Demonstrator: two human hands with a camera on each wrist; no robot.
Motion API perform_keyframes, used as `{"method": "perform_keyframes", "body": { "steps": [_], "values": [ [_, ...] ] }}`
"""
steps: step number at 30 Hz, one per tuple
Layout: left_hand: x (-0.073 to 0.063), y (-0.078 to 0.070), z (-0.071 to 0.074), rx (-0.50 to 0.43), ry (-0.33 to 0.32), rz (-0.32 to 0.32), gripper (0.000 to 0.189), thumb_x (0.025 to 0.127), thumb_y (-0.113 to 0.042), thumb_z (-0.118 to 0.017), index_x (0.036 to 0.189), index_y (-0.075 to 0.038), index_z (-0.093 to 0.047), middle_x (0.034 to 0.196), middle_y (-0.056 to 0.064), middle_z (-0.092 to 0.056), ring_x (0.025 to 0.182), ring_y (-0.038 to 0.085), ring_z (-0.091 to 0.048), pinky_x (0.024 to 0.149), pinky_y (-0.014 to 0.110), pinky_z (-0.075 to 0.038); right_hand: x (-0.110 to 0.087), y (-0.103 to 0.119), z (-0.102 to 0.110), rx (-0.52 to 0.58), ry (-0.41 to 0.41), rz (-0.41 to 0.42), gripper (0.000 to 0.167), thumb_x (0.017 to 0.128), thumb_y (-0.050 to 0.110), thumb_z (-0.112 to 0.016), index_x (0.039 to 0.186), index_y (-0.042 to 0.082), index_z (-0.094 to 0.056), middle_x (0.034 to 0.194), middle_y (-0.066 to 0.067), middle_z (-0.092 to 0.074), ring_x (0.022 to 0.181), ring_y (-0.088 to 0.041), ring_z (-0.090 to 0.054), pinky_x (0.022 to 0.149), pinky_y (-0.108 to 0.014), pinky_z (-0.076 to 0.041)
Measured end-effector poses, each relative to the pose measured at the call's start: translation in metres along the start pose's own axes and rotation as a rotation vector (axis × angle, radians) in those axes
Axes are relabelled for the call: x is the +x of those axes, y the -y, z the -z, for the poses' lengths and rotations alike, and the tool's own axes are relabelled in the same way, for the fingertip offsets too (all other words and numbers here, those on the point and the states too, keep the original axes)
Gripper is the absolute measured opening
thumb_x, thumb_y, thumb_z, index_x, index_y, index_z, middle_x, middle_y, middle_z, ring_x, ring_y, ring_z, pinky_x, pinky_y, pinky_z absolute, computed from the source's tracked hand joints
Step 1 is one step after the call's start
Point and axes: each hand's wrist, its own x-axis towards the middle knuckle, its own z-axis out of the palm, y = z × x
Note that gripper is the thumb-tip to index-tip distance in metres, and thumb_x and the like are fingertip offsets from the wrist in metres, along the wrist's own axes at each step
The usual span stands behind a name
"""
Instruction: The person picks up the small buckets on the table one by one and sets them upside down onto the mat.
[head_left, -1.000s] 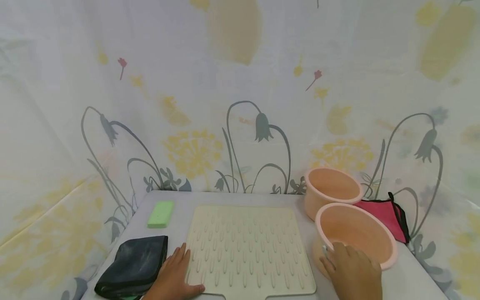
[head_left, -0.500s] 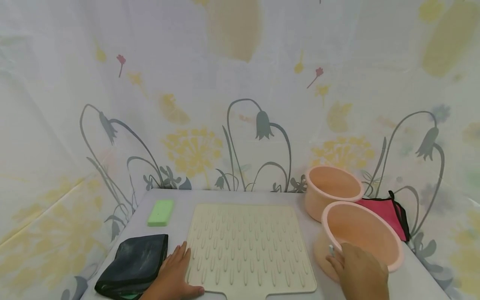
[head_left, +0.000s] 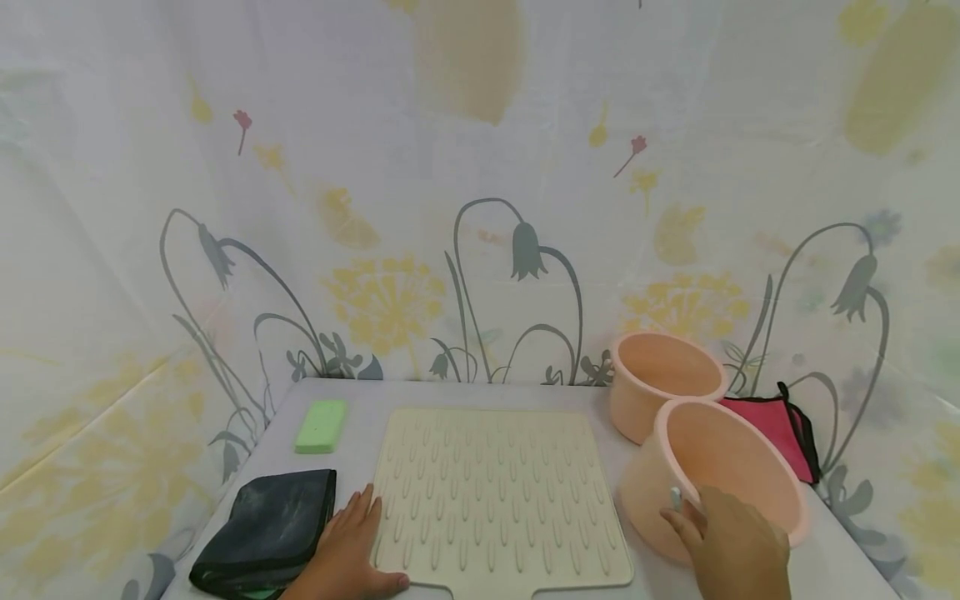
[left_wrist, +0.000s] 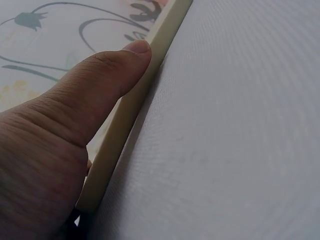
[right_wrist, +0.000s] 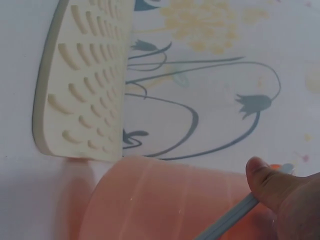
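Taking the cream ridged board [head_left: 498, 500] as clock centre, twelve pointing away from the person. Nearest, at 8: left hand [head_left: 348, 550] is lying along the edge, fingers fairly straight, gripping nothing, thumb resting on the near edge; probably steadying it. At 4: right hand [head_left: 738, 542] is gripping the rim of a peach pail [head_left: 652, 500], back of hand upward, fingertips hidden inside, thumb pressing by a grey rod [right_wrist: 232, 216], possibly the handle. Pail is leaning at 3, mouth tipping away from the board. Step in hand seems to be managing this tilt; next move likely calls for a firm rim grip. Black pouch [head_left: 266, 529] is lying at 9. Farther: green block [head_left: 321, 427] lying at 10, second pail [head_left: 645, 408] standing upright at 2.
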Motion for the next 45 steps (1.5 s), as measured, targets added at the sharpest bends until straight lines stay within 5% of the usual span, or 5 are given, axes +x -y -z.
{"method": "perform_keyframes", "body": {
  "steps": [19, 23, 29, 36, 45],
  "values": [
    [-0.001, -0.002, 0.001, 0.010, 0.009, 0.025, 0.135, 0.064, -0.074, -0.087, 0.154, 0.014, -0.038, 0.168, 0.034, -0.021, 0.156, 0.054, -0.018, 0.119, 0.072, -0.019, -0.006, 0.024, 0.008, 0.182, 0.062, -0.003, 0.059, 0.087, 0.056, -0.080, 0.109, 0.002, -0.068, 0.095, -0.006, -0.070, 0.092, -0.030, -0.059, 0.090, -0.064, -0.043],
    [-0.001, -0.002, 0.002, 0.006, 0.006, 0.023, 0.134, 0.064, -0.072, -0.088, 0.154, 0.015, -0.038, 0.168, 0.034, -0.021, 0.156, 0.055, -0.018, 0.119, 0.073, -0.019, -0.011, 0.031, 0.005, 0.264, -0.002, 0.001, 0.059, 0.088, 0.047, -0.083, 0.118, -0.001, -0.067, 0.103, -0.011, -0.073, 0.102, -0.035, -0.064, 0.096, -0.066, -0.046],
    [-0.001, -0.003, 0.001, 0.006, 0.000, 0.018, 0.134, 0.064, -0.072, -0.088, 0.153, 0.014, -0.039, 0.167, 0.034, -0.022, 0.156, 0.054, -0.018, 0.120, 0.072, -0.019, -0.017, 0.040, -0.005, 0.346, -0.158, 0.082, 0.048, 0.087, 0.037, -0.086, 0.114, 0.001, -0.071, 0.099, -0.010, -0.074, 0.096, -0.033, -0.069, 0.080, -0.053, -0.056],
    [-0.002, -0.003, 0.005, -0.002, 0.001, 0.021, 0.132, 0.064, -0.069, -0.090, 0.153, 0.015, -0.039, 0.167, 0.034, -0.021, 0.155, 0.055, -0.018, 0.120, 0.073, -0.017, -0.022, 0.054, -0.019, 0.456, -0.246, 0.032, 0.044, 0.085, 0.039, -0.088, 0.111, 0.007, -0.072, 0.099, -0.007, -0.073, 0.090, -0.023, -0.067, 0.062, -0.028, -0.052],
    [-0.002, -0.005, 0.003, -0.004, -0.017, 0.020, 0.131, 0.066, -0.071, -0.088, 0.153, 0.014, -0.040, 0.167, 0.034, -0.024, 0.156, 0.054, -0.018, 0.120, 0.072, -0.018, -0.026, 0.063, -0.031, 0.612, -0.306, -0.011, 0.041, 0.084, 0.033, -0.089, 0.114, 0.009, -0.073, 0.099, -0.007, -0.075, 0.061, -0.002, -0.056, 0.058, -0.023, -0.049]
  ]
}}
